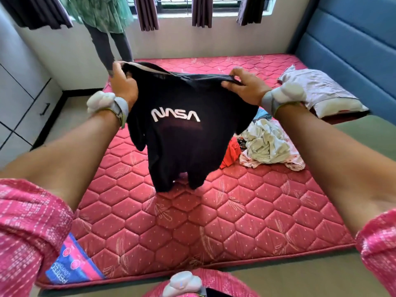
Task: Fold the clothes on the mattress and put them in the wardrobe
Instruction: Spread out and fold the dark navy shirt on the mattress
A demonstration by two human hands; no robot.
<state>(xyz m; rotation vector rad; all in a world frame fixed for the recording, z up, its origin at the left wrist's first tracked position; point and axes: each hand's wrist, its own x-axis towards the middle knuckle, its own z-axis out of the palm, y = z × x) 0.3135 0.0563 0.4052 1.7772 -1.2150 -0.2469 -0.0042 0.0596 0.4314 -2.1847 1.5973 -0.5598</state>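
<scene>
Mattress (214, 221) first: red, quilted in hexagons, lying flat and taking up most of the room below your arms. At its right end a pale pillow (317, 91) is resting, and beside the middle a crumpled pile of clothes (265, 144), white and red, is waiting unfolded. You are holding the black T-shirt (182, 136) up in the air above the mattress, its white lettering facing you and its long axis hanging straight down from your fingers, hem just short of the quilting. Your left hand (123, 84) is gripping one shoulder, fingers curled tight into the cloth; your right hand (246, 86) is pinching the other shoulder seam between thumb and fingers. Both hands are sitting level, equally near the shirt. The cloth is looking soft and limp, so laying it flat probably comes next.
</scene>
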